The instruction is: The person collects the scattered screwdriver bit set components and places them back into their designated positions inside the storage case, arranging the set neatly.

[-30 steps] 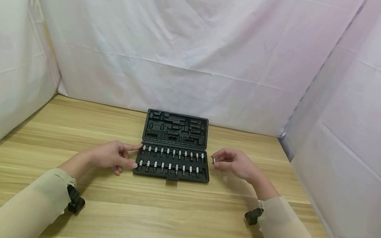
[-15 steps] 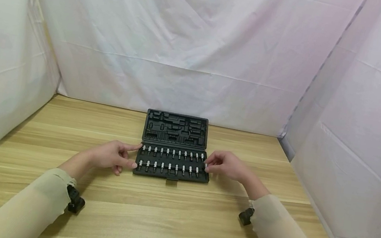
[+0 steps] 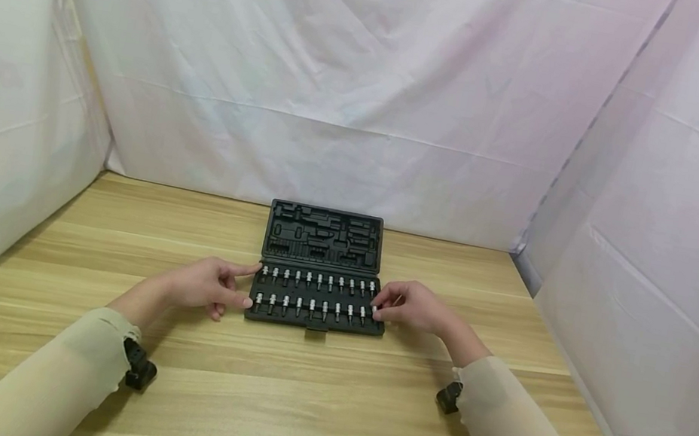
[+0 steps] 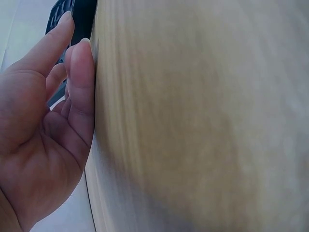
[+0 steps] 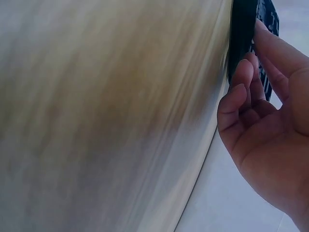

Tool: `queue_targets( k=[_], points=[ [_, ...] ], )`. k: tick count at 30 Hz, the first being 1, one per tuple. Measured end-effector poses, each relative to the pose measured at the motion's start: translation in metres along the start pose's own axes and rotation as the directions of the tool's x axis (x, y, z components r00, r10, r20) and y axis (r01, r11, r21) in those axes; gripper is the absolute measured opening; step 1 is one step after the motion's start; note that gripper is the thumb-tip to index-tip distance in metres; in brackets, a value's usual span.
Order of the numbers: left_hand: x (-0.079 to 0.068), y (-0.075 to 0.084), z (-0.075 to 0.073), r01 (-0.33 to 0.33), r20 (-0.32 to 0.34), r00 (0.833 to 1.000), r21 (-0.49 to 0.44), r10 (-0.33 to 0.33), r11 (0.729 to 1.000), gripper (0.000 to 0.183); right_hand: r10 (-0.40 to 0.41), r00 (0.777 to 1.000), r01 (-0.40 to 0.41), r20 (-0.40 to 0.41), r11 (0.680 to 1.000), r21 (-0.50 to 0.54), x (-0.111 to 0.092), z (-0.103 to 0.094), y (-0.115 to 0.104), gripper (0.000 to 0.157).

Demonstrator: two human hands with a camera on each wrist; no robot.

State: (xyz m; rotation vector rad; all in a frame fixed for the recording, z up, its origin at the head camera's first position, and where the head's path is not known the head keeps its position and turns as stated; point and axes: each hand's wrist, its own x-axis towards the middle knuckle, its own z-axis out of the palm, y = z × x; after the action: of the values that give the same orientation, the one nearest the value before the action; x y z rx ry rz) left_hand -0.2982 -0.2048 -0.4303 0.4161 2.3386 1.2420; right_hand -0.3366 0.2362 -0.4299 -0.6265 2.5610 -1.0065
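Note:
A black bit-socket case (image 3: 285, 321) lies open in the head view, its lower half lined with two rows of silver-topped bit sockets (image 3: 311, 306). My left hand (image 3: 205, 284) is at its left edge, the extended index finger touching near the upper corner and the thumb near the lower one. At the opposite end, my right hand (image 3: 419, 310) pinches a small bit socket (image 3: 374, 310) between thumb and fingers, over the right end of the front row. Its lower part is hidden by the thumb. Both wrist views show the hands from the palm side, fingertips at the case.
The case's lid (image 3: 323, 237) leans back with its moulded recesses facing me. A wood-grain table (image 3: 292, 407) carries the case. White cloth (image 3: 344, 80) hangs behind and along both sides.
My right hand has moved left with the bit socket, from beside the case to the right end of its front row. My left hand has stayed at the left edge.

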Motion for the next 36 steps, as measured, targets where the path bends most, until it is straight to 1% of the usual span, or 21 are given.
queue_targets(
  k=[3,11,16,19,25,36],
  points=[
    [0.000,0.000,0.000,0.001,0.000,1.000,0.004,-0.001,1.000,0.090,-0.001,1.000,0.001,0.006,1.000,0.006,-0.001,0.000,0.001,0.015],
    [0.001,-0.001,0.000,-0.001,0.002,1.000,0.005,0.001,1.000,0.091,0.023,1.000,-0.024,0.004,0.998,0.066,0.002,0.001,0.005,0.014],
    [0.001,-0.001,0.000,-0.001,0.010,1.000,-0.002,0.001,1.000,0.091,0.056,0.998,-0.058,0.014,0.994,0.096,0.004,0.002,0.006,0.024],
    [0.001,0.000,0.000,0.000,0.008,1.000,-0.003,0.000,1.000,0.091,0.070,0.997,-0.072,0.021,0.993,0.095,0.005,0.002,0.004,0.028],
    [0.000,0.001,-0.001,-0.001,0.006,1.000,-0.002,0.001,1.000,0.092,0.084,0.996,-0.087,0.044,0.993,0.085,0.008,0.002,0.002,0.027],
    [-0.001,0.002,-0.001,-0.001,0.012,1.000,-0.005,0.001,1.000,0.091,0.098,0.992,-0.106,0.078,0.989,0.104,0.009,0.000,0.001,0.027]
  ],
)
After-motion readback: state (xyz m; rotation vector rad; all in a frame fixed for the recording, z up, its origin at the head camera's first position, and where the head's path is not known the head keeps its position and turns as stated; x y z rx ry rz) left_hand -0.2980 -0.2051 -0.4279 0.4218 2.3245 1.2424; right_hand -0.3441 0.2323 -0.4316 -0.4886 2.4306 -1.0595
